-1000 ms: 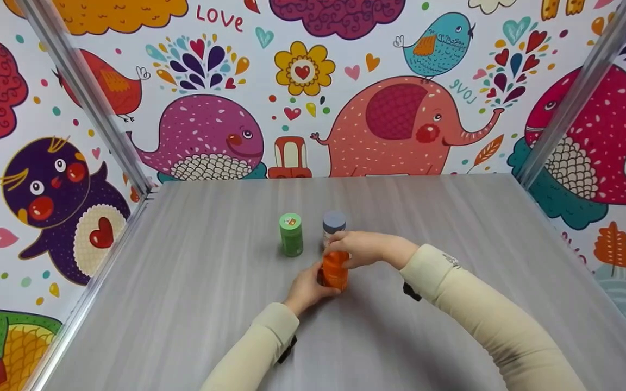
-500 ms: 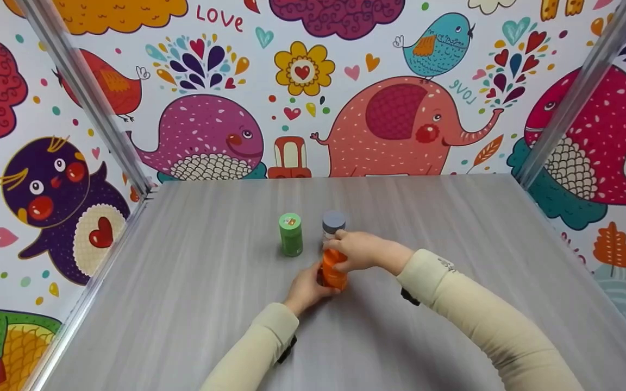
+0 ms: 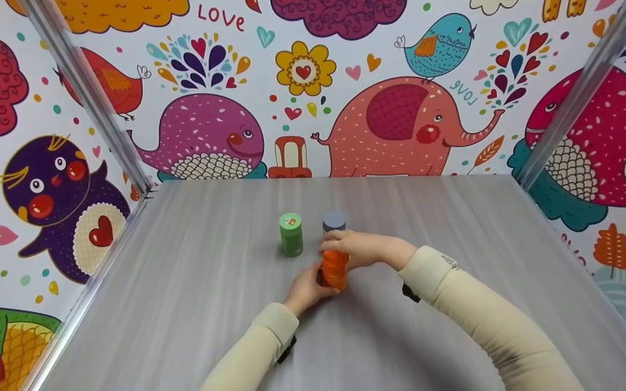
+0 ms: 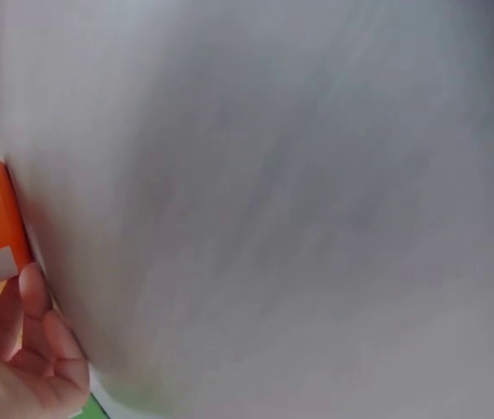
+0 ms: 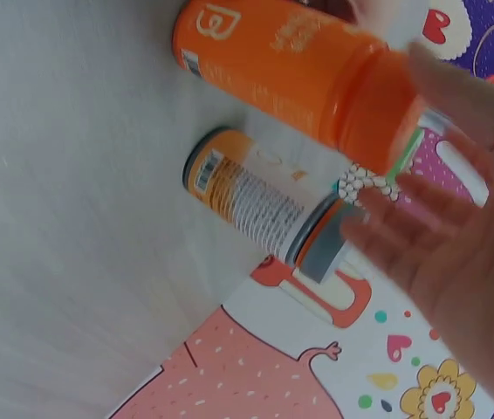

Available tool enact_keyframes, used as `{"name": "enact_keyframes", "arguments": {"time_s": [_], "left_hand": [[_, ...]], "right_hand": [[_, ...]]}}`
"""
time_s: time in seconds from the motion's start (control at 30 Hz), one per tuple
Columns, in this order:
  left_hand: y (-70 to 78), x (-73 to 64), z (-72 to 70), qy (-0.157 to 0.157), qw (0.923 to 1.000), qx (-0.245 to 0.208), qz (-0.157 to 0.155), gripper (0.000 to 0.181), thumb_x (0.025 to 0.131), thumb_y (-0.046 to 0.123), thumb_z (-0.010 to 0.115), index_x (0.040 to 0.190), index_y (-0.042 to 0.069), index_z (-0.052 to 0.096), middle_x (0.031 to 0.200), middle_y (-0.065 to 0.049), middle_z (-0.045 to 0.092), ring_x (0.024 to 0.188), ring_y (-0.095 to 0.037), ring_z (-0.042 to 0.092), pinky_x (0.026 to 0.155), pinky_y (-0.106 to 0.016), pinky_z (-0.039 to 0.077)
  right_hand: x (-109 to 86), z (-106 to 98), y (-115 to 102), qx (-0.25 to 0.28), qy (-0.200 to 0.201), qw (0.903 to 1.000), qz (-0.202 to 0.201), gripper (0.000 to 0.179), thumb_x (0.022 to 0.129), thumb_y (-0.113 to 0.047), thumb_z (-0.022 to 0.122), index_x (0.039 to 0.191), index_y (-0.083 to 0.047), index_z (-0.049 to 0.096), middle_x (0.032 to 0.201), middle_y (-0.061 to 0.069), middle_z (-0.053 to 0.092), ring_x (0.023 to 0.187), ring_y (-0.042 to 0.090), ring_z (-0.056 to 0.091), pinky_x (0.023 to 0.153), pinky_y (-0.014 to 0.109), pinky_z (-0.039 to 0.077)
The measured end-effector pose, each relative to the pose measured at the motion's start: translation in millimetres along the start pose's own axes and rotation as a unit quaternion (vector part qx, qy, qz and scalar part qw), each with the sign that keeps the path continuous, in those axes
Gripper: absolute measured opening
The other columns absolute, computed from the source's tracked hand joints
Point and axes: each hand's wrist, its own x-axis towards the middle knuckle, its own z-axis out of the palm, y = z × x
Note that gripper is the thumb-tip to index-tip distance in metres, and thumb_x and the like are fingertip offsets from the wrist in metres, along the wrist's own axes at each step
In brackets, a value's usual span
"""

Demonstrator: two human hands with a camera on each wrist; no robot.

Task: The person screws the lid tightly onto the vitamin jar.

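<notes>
An orange bottle [image 3: 335, 271] with an orange lid [image 5: 378, 109] stands on the table before me. My left hand [image 3: 307, 288] holds it low down, its thumb on the near side; in the left wrist view, the fingers curl by the bottle's base. My right hand [image 3: 364, 250] is at the lid. In the right wrist view, its thumb lies beside the lid and the fingers spread loosely on the other side, apart from it. Just behind stands a grey-capped canister [image 5: 256, 196] with an orange and white label, partly hidden by my right hand in the head view.
A green canister [image 3: 292, 236] stands upright to the left of the grey-capped one. The grey wood-grain table [image 3: 210, 244] is bounded by walls printed with cartoon animals. Metal posts [image 3: 95, 108] rise at the table's back corners.
My right hand turned slightly towards me at the lid, then turned back, its fingers now reaching over the far side. The left hand and the bottle have stayed in place.
</notes>
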Motion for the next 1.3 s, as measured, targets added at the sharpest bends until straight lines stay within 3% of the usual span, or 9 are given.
{"name": "enact_keyframes", "arguments": {"time_s": [0.13,0.27,0.57,0.73,0.93,1.1,1.3], "left_hand": [[0.1,-0.2,0.1,0.008,0.9999,0.011,0.008,0.063,0.068,0.027,0.079,0.119,0.003,0.052,0.111,-0.014,0.062,0.101,-0.03,0.057,0.091,-0.044,0.042],[-0.1,-0.2,0.3,0.01,0.9999,0.006,0.011,0.064,0.068,0.027,0.08,0.12,0.002,0.052,0.111,-0.015,0.062,0.102,-0.03,0.057,0.091,-0.044,0.042],[-0.1,-0.3,0.1,0.003,1.0,0.001,0.007,0.064,0.069,0.027,0.079,0.122,0.004,0.051,0.113,-0.013,0.062,0.103,-0.027,0.057,0.093,-0.043,0.041],[0.8,-0.4,0.3,0.001,1.0,0.0,0.004,0.065,0.07,0.026,0.079,0.123,0.002,0.05,0.114,-0.013,0.061,0.105,-0.027,0.056,0.094,-0.043,0.041],[1.4,-0.3,-0.1,0.001,1.0,-0.006,0.004,0.066,0.07,0.025,0.079,0.123,0.002,0.049,0.115,-0.013,0.06,0.105,-0.028,0.056,0.094,-0.043,0.041],[0.7,-0.2,0.4,0.002,1.0,-0.003,0.001,0.066,0.07,0.026,0.079,0.124,0.003,0.049,0.115,-0.013,0.061,0.105,-0.027,0.056,0.094,-0.043,0.041],[0.7,-0.9,1.5,0.009,1.0,0.003,0.003,0.066,0.069,0.027,0.08,0.123,0.004,0.05,0.114,-0.012,0.061,0.105,-0.027,0.056,0.093,-0.043,0.041]], "right_hand": [[-1.1,-2.3,2.5,-0.024,-0.013,0.998,-0.057,0.042,0.084,-0.004,0.063,0.125,-0.013,0.056,0.135,0.011,0.044,0.123,0.027,0.043,0.099,0.04,0.039],[-0.4,-2.6,2.1,-0.054,-0.011,0.9957,-0.075,0.039,0.084,-0.001,0.062,0.122,-0.011,0.059,0.129,0.01,0.05,0.118,0.024,0.047,0.097,0.036,0.042],[2.2,-3.3,-4.5,-0.067,-0.037,0.997,0.009,0.046,0.083,-0.009,0.066,0.128,-0.014,0.053,0.128,0.009,0.049,0.105,0.022,0.054,0.092,0.035,0.046],[3.4,-6.0,-8.5,-0.094,-0.054,0.9937,0.031,0.05,0.084,-0.008,0.065,0.131,-0.013,0.05,0.128,0.01,0.05,0.103,0.022,0.055,0.092,0.034,0.046],[4.7,-5.2,-9.0,-0.058,-0.045,0.9955,0.061,0.051,0.084,-0.009,0.064,0.133,-0.011,0.048,0.116,0.011,0.054,0.094,0.02,0.055,0.088,0.033,0.048],[5.9,-1.5,-8.5,-0.068,-0.014,0.9946,0.077,0.043,0.084,-0.027,0.066,0.118,-0.004,0.055,0.097,0.009,0.057,0.08,0.019,0.055,0.078,0.032,0.05],[5.9,3.7,-6.8,-0.066,0.017,0.9922,0.105,0.048,0.082,-0.043,0.064,0.103,-0.001,0.053,0.079,0.007,0.054,0.068,0.018,0.05,0.068,0.032,0.048]]}}
